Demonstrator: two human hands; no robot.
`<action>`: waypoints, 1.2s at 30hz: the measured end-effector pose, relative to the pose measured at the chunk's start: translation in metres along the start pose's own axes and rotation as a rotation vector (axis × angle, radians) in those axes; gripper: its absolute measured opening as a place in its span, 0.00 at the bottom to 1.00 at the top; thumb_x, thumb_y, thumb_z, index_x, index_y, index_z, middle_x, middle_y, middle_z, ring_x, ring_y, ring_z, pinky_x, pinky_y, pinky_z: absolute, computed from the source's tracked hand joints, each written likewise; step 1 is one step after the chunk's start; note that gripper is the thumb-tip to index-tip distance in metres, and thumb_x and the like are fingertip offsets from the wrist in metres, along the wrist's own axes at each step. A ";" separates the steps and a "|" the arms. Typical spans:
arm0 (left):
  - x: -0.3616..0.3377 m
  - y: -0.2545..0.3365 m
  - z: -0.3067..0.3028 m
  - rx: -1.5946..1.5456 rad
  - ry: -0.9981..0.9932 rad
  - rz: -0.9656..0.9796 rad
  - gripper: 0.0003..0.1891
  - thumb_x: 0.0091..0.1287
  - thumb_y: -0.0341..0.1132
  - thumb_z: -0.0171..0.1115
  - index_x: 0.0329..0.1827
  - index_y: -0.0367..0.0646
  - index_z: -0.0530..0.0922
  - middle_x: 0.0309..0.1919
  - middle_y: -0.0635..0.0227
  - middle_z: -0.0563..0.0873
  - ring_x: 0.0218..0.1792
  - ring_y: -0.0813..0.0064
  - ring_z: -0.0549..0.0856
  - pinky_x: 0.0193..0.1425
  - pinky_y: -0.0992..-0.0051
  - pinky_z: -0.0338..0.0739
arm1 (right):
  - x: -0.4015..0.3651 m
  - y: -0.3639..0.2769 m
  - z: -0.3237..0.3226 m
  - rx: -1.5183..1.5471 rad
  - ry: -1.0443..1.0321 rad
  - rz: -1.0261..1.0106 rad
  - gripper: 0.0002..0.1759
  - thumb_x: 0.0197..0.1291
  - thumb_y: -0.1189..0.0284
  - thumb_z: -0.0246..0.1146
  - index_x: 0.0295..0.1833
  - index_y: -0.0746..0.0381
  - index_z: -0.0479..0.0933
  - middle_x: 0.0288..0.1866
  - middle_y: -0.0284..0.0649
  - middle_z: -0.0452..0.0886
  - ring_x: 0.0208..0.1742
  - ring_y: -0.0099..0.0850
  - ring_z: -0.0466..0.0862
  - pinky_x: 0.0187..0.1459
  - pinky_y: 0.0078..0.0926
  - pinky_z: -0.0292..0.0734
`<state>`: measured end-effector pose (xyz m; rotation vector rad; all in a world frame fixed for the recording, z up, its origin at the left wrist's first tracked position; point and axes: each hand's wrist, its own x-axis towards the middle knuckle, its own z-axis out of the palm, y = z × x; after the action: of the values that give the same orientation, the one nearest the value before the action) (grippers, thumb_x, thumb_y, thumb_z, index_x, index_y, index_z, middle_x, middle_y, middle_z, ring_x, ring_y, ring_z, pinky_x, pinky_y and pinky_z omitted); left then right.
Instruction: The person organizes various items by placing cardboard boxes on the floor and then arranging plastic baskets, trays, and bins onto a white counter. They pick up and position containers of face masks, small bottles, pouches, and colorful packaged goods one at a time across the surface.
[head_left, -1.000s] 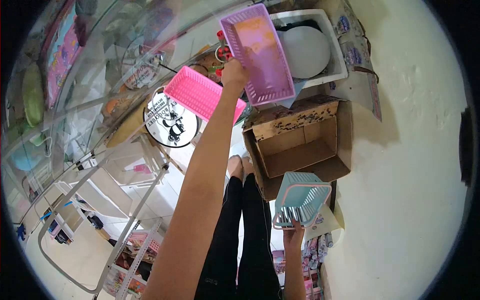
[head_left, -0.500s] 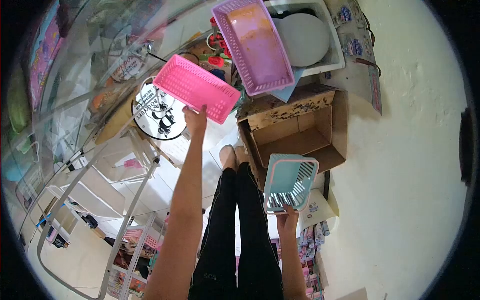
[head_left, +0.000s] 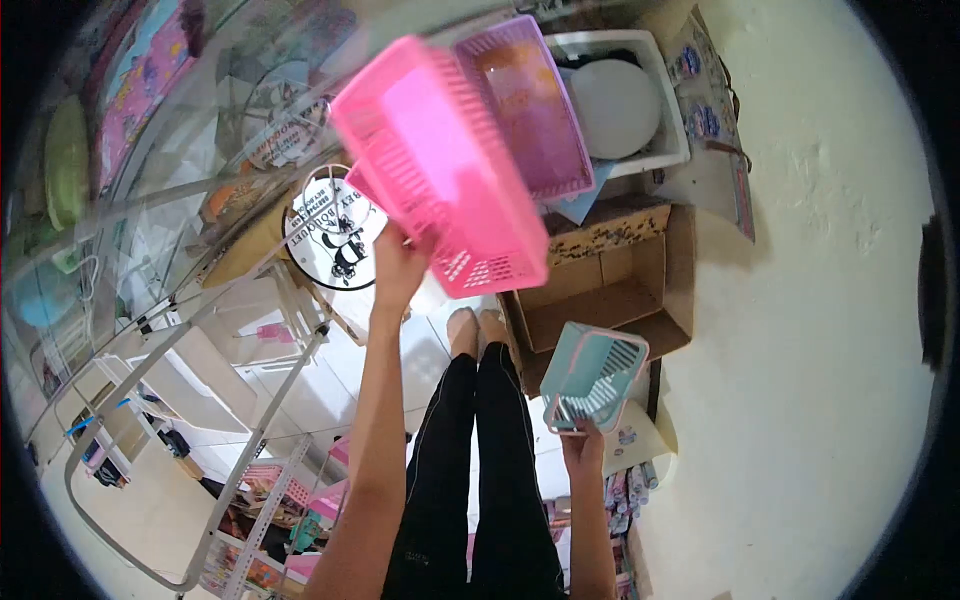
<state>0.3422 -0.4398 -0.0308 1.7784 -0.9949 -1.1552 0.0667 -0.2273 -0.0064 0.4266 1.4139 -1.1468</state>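
A pink plastic basket (head_left: 440,165) is gripped at its near side by my left hand (head_left: 403,265), slightly blurred and tilted, in front of a purple basket (head_left: 530,110). Part of a second pink edge shows behind it on the left. Lower right, my right hand (head_left: 583,448) is closed on the near rim of a small teal basket with a pink rim (head_left: 590,375). The teal basket hangs just below an open cardboard box (head_left: 600,285), partly overlapping its front edge.
Behind the purple basket a white tub (head_left: 675,130) holds a round grey lid (head_left: 615,108). A round black-and-white sign (head_left: 345,240) lies left of my left hand. A metal frame (head_left: 225,490) stands lower left; a pale wall (head_left: 810,330) fills the right.
My left hand has raised the pink basket and turned it so its length runs more up and down. The teal basket in my right hand has tilted and shifted slightly right and down.
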 end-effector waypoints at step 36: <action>0.013 -0.168 0.009 -0.276 0.178 -0.935 0.42 0.41 0.49 0.62 0.54 0.38 0.49 0.38 0.49 0.70 0.28 0.51 0.76 0.32 0.67 0.73 | 0.016 -0.001 0.037 0.015 -0.012 0.087 0.21 0.38 0.86 0.47 0.44 0.71 0.60 0.39 0.47 0.70 0.40 0.36 0.74 0.39 0.30 0.74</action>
<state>0.3696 -0.3877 -0.1887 2.1028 0.1693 -1.5305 0.0819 -0.2639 -0.0132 0.4866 1.3639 -1.0886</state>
